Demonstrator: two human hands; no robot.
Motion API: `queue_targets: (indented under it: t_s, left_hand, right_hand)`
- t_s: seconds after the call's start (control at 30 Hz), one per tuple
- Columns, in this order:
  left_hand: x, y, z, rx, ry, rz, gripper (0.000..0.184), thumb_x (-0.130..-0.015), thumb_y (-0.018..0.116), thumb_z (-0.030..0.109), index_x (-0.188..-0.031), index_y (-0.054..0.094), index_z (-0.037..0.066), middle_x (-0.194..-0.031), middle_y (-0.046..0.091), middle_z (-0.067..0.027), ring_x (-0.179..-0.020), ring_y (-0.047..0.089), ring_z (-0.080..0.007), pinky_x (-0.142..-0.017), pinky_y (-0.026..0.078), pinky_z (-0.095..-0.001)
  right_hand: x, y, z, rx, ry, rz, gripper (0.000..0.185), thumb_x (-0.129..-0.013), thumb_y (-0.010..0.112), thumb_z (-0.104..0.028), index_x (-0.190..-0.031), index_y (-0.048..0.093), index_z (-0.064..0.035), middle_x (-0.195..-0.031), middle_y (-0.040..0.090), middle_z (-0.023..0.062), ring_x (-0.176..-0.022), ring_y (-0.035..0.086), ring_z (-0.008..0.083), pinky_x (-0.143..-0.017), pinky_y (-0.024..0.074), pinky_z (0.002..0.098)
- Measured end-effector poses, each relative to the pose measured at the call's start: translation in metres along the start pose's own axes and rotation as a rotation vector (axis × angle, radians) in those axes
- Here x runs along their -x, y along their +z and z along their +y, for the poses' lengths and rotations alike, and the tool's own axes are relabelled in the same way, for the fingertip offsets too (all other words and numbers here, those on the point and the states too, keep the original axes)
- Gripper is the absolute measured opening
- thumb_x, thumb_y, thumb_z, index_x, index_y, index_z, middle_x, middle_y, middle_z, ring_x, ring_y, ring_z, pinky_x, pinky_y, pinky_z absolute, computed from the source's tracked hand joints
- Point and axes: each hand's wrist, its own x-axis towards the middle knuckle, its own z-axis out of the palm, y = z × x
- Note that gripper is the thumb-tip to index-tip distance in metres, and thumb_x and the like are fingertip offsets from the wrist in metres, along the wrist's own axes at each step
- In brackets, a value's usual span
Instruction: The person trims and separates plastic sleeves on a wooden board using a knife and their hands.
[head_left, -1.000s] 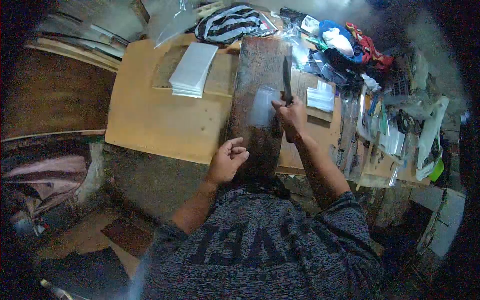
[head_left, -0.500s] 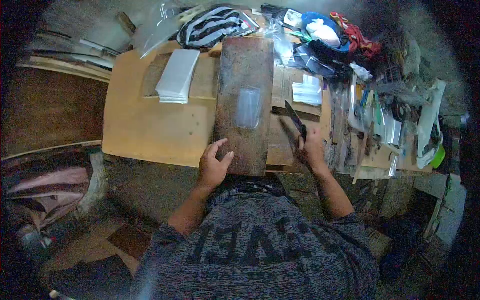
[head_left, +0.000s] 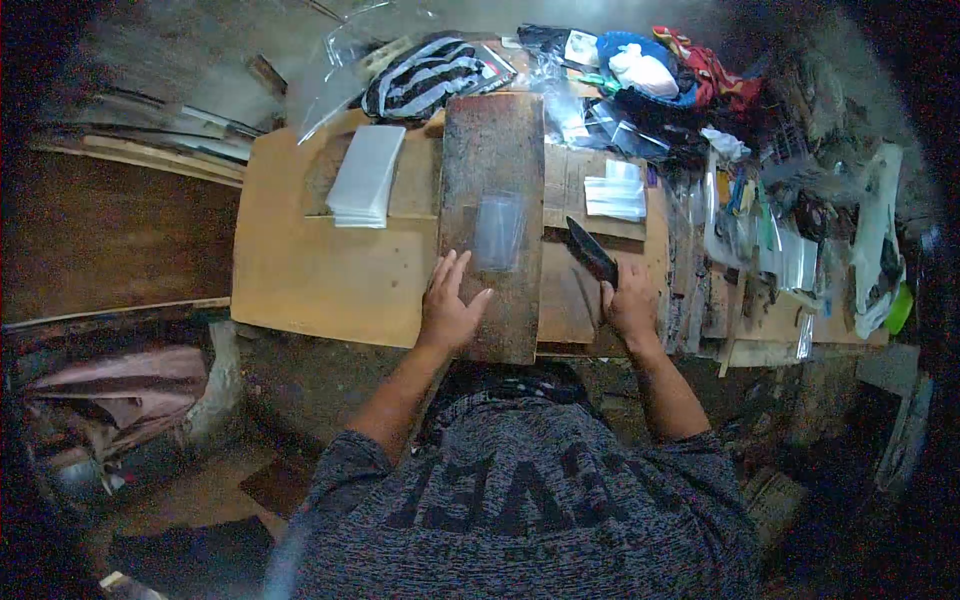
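Moved since a second ago: left grip [head_left: 452, 315], farther up the dark wooden board [head_left: 495, 130] to just beside the near left corner of some clear plastic sheets [head_left: 498, 232]; right grip [head_left: 632, 305], from the board's right edge out to the right, along with a dark-bladed knife [head_left: 592, 250]. Beneath all of it, a tan worktop [head_left: 330, 285], wide to both sides, probably for easy reach from one position. Across its middle, the board, lengthwise away from the body and slightly past the front edge, seemingly as a raised surface within range of both arms. Behind, to the left, a black-and-white striped bag [head_left: 432, 80], apparently pushed back out of the way. Nearer, a tidy stack of long, pale plastic sheets [head_left: 368, 175], likely set aside in line for handling together. Left grip: unclenched, fingers spread over the board's left side, grasping nothing visible; a pose suited to steadying, with actual pressure impossible to tell. Right grip: closed around the knife handle. Midway along the board, the clear plastic sheets, flat and slightly fanned, presumably centred for sight and reach. Right of the board, a shorter stack of plastic pieces [head_left: 615, 195], likely apart to avoid mixing. Slimmest, the knife, blade slanting forward and left, apart from the plastic, perhaps for safety of the left fingers.
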Motion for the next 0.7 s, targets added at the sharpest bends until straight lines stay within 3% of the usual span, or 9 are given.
queue_targets:
  t_s: [0.07, 0.17, 0.27, 0.33, 0.47, 0.53, 0.7]
  left_hand:
    - [-0.005, 0.004, -0.006, -0.026, 0.068, 0.011, 0.071, -0.078, 0.069, 0.026, -0.139, 0.036, 0.012, -0.146, 0.027, -0.0211, -0.136, 0.023, -0.0377, -0.110, 0.021, -0.0444]
    - [-0.017, 0.009, -0.013, -0.066, 0.178, 0.019, 0.077, -0.080, 0.067, 0.030, -0.142, 0.029, 0.008, -0.147, 0.020, -0.0249, -0.137, 0.017, -0.0410, -0.111, 0.019, -0.0448]
    - [-0.028, 0.014, -0.012, -0.011, 0.227, 0.019, 0.081, -0.081, 0.065, 0.035, -0.145, 0.022, 0.008, -0.148, 0.016, -0.0259, -0.137, 0.015, -0.0423, -0.111, 0.016, -0.0488]
    - [-0.033, 0.015, -0.009, -0.090, 0.204, 0.002, 0.082, -0.082, 0.063, 0.038, -0.145, 0.019, 0.009, -0.148, 0.015, -0.0259, -0.137, 0.014, -0.0421, -0.111, 0.014, -0.0509]
    - [-0.037, 0.015, -0.006, -0.169, 0.204, -0.066, 0.083, -0.086, 0.056, 0.041, -0.147, 0.011, 0.009, -0.150, 0.009, -0.0257, -0.139, 0.008, -0.0422, -0.111, 0.005, -0.0542]
    - [-0.038, 0.019, -0.007, -0.183, 0.219, -0.065, 0.083, -0.086, 0.056, 0.040, -0.147, 0.010, 0.009, -0.150, 0.008, -0.0262, -0.139, 0.008, -0.0422, -0.111, 0.005, -0.0541]
    - [-0.041, 0.023, -0.006, -0.192, 0.262, -0.061, 0.083, -0.085, 0.056, 0.037, -0.147, 0.010, 0.008, -0.150, 0.008, -0.0267, -0.139, 0.007, -0.0422, -0.111, 0.004, -0.0539]
  right_hand:
    - [-0.004, -0.010, -0.012, 0.027, 0.003, 0.008, 0.040, -0.069, 0.068, -0.012, -0.106, 0.055, -0.0059, -0.088, 0.055, 0.0161, -0.084, 0.055, 0.0347, -0.071, 0.0450, 0.0447]
    - [-0.009, -0.014, -0.039, -0.031, -0.064, 0.197, 0.042, -0.070, 0.068, -0.016, -0.109, 0.055, -0.0057, -0.091, 0.055, 0.0165, -0.086, 0.055, 0.0353, -0.073, 0.0449, 0.0441]
    - [-0.015, 0.012, -0.057, -0.253, 0.013, 0.081, 0.046, -0.076, 0.068, -0.023, -0.115, 0.053, -0.0033, -0.097, 0.056, 0.0177, -0.090, 0.054, 0.0350, -0.077, 0.0447, 0.0428]
    - [-0.025, 0.026, -0.079, -0.599, 0.243, -0.123, 0.053, -0.080, 0.066, -0.033, -0.118, 0.051, 0.0006, -0.102, 0.057, 0.0202, -0.095, 0.055, 0.0346, -0.082, 0.0442, 0.0412]
    - [-0.040, 0.057, -0.102, -0.620, 0.349, -0.144, 0.062, -0.081, 0.064, -0.040, -0.122, 0.047, 0.0034, -0.108, 0.056, 0.0234, -0.101, 0.054, 0.0351, -0.086, 0.0433, 0.0411]
    - [-0.044, 0.072, -0.107, -0.589, 0.391, -0.127, 0.067, -0.082, 0.065, -0.041, -0.125, 0.044, 0.0068, -0.110, 0.059, 0.0235, -0.099, 0.059, 0.0296, -0.085, 0.0457, 0.0359]
    - [-0.044, 0.080, -0.119, -0.626, 0.406, -0.083, 0.066, -0.083, 0.063, -0.039, -0.123, 0.044, 0.0096, -0.116, 0.056, 0.0266, -0.106, 0.056, 0.0318, -0.090, 0.0433, 0.0372]
